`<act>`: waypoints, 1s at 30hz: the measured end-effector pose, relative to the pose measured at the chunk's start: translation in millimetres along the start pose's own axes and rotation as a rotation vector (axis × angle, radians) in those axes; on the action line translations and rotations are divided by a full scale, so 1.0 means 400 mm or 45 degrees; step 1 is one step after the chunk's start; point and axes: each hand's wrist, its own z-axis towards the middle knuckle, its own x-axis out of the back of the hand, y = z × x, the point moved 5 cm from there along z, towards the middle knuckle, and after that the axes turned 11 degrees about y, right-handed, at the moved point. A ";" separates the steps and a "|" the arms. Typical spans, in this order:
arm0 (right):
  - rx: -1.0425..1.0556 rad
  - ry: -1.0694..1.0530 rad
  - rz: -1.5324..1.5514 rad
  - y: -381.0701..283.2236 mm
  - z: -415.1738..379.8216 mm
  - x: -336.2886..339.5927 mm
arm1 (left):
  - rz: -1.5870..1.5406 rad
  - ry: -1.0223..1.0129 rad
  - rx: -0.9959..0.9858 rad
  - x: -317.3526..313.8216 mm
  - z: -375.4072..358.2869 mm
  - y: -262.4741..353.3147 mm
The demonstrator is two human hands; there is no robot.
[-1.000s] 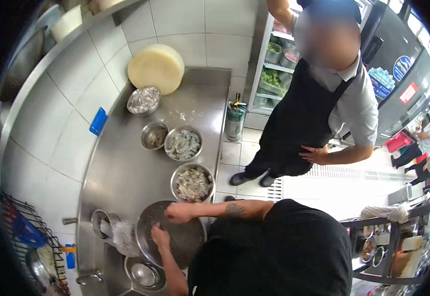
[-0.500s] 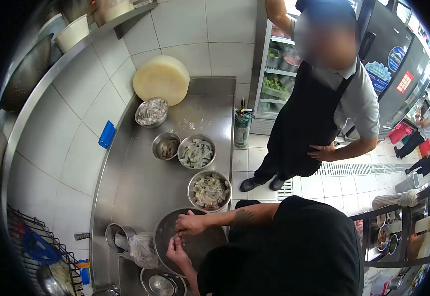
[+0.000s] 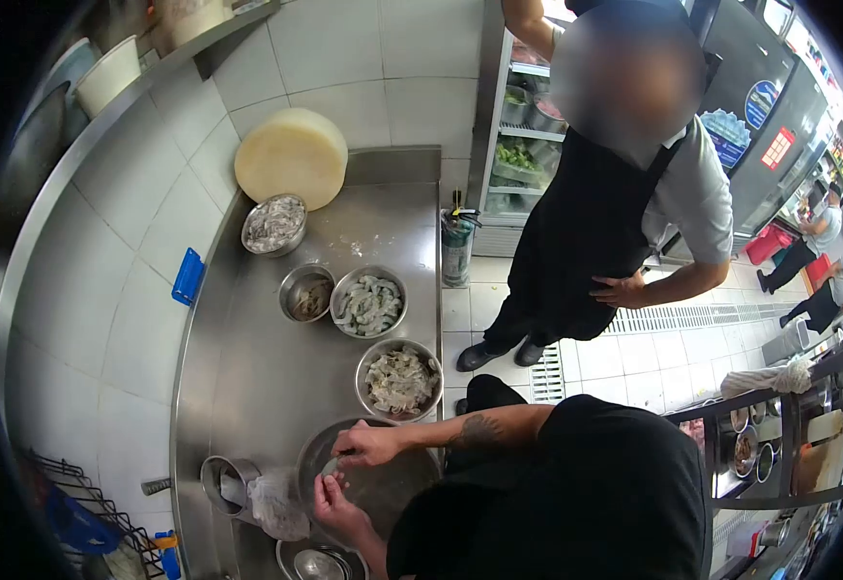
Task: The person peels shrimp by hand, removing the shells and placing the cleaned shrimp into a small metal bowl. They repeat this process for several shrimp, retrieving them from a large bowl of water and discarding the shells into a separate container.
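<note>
Both your hands work over one large steel basin at the near edge of the table. Your right hand and your left hand pinch one small pale piece between their fingers, just above the basin's rim.

Four steel bowls sit farther up the table. The bowl nearest the basin holds pale peeled seafood. Beyond it stand a second bowl of greyish shrimp and, just beside it, a smaller bowl with brownish scraps. The far bowl, near the wall, holds grey-white pieces.

One round pale block leans in the far corner. One steel cup and one crumpled plastic bag lie left of the basin.
</note>
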 end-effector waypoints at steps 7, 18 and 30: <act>0.145 -0.060 -0.278 -0.049 -0.025 0.030 | 0.576 -0.214 -0.266 0.010 0.006 -0.001; 0.074 -0.112 -0.438 -0.005 -0.043 0.044 | 0.684 -0.401 -0.597 -0.089 -0.012 0.104; 0.050 0.180 -0.893 0.029 -0.038 0.314 | 0.308 -0.551 -0.523 -0.268 0.090 0.023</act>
